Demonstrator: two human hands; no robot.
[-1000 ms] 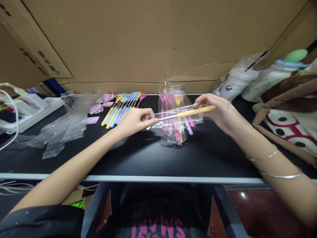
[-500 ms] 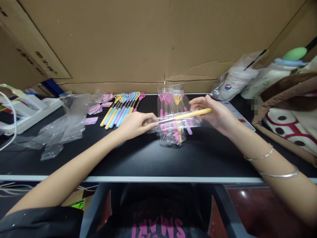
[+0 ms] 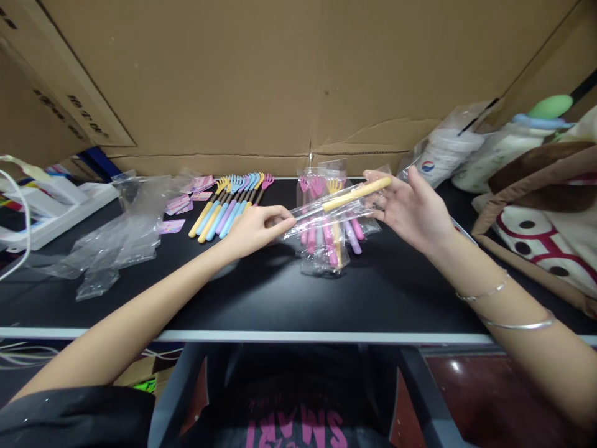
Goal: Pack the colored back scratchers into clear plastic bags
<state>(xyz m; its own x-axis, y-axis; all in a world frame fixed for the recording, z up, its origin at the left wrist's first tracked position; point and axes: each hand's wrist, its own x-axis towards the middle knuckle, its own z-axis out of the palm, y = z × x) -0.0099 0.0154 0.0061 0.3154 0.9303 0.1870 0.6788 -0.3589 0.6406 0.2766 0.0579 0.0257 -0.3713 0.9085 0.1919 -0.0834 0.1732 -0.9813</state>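
Note:
A back scratcher (image 3: 357,194) with a yellow handle lies slantwise above the table, inside a clear plastic bag (image 3: 305,227). My left hand (image 3: 259,231) pinches its left end; the claw is hidden there. My right hand (image 3: 413,214) is open at the handle's far end, thumb apart and fingers spread, with fingertips behind or against the bag. Below the held one are several bagged back scratchers (image 3: 332,249) in pink, yellow and purple. Left of them, unbagged back scratchers (image 3: 227,214) form a row, claws toward the cardboard.
Empty clear bags (image 3: 125,230) lie at the left beside pink cards (image 3: 180,204). A white power strip (image 3: 69,214) is at the far left. On the right stand a bagged cup (image 3: 443,152), a bottle (image 3: 494,152) and a fabric bag (image 3: 550,230). Cardboard (image 3: 224,81) walls the back.
The handle end has tilted upward and now lies inside the bag. My right hand has opened its fingers and turned its palm toward the bag. My left hand keeps its pinch.

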